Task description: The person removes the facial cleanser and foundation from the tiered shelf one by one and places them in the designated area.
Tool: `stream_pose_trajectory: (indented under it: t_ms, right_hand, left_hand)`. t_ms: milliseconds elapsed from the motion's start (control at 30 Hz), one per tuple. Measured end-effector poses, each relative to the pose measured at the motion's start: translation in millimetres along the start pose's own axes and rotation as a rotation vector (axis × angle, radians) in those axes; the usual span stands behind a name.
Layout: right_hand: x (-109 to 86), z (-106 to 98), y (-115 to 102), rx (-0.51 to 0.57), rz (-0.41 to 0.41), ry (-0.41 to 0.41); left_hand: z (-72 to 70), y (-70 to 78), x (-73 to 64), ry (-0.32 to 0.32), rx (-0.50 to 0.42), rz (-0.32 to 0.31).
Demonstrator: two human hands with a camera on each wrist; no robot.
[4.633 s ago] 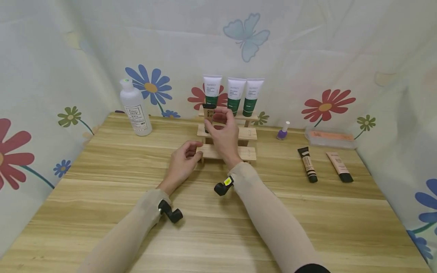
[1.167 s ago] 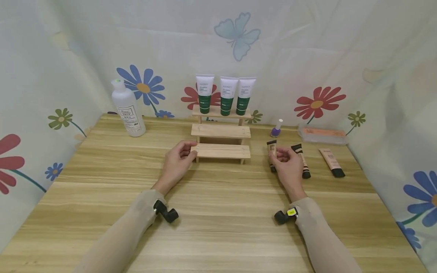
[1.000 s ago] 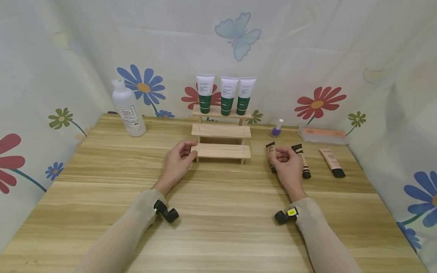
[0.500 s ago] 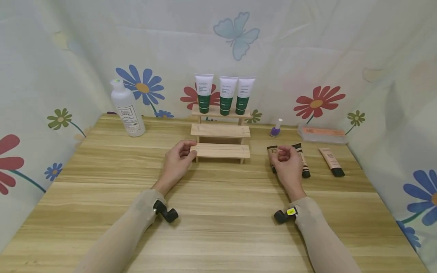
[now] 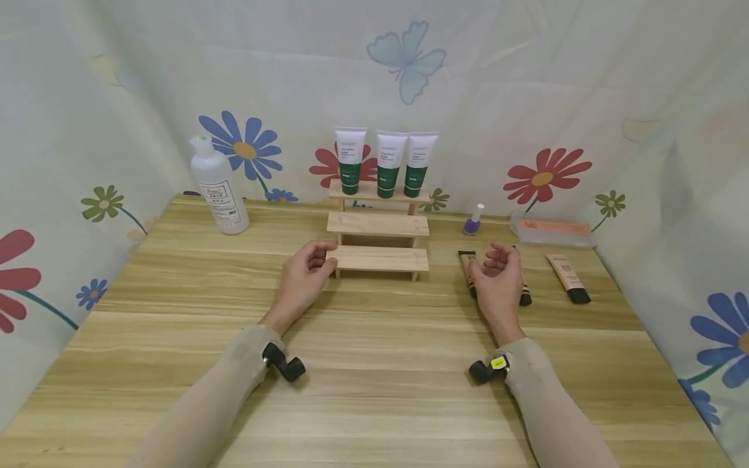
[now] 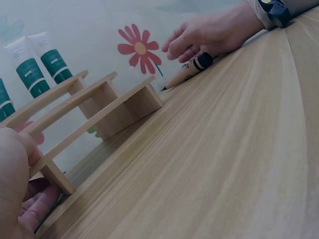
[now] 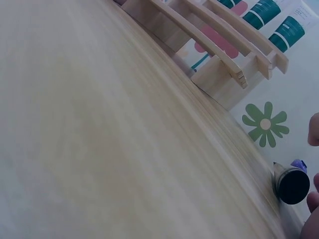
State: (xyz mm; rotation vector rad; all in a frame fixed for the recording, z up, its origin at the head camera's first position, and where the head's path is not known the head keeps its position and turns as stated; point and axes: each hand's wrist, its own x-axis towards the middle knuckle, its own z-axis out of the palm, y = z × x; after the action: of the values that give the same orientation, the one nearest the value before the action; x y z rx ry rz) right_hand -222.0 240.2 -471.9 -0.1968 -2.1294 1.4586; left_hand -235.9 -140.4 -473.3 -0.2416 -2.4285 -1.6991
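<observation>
My left hand (image 5: 308, 276) grips the left end of the lowest step of a three-tier wooden stand (image 5: 380, 259). In the left wrist view its thumb lies at the step's edge, other fingers lower beside the leg. Three white-and-green tubes (image 5: 389, 166) stand upright on the top tier. My right hand (image 5: 499, 283) is loosely curled with nothing between thumb and fingers. Just left of it a beige tube with black ends (image 5: 469, 265) lies on the table. Another black-and-beige tube (image 5: 526, 297) is mostly hidden behind that hand.
Farther right lies a pink tube with a black cap (image 5: 567, 278). Behind are a purple nail polish bottle (image 5: 472, 224) and a clear case with an orange label (image 5: 552, 232). A white bottle (image 5: 219, 192) stands at the back left. A floral curtain (image 5: 281, 71) hangs behind the wooden table (image 5: 374, 370).
The right hand carried the beige tube from the stand's middle tier to the table on the right, laid it down and let go. The left hand moved onto the stand's end and stayed.
</observation>
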Motion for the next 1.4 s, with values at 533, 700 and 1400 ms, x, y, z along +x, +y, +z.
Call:
stream_pose_trajectory:
  t_ms: [533,700,1400]
  right_hand:
    - [8.0,9.2,-27.0,0.301,-0.113,0.045]
    - [17.2,19.8,-43.4,0.332,-0.141,0.04]
    - [62.4,91.0,-113.3,0.398,-0.198,-0.069]
  left_hand:
    - [0.5,2.4,-1.0,-0.001,0.018,-0.016]
    - [1.0,1.7,-1.0,0.002,0.007,-0.016]
    - [-0.2,0.1,-0.6,0.011,-0.007,-0.006]
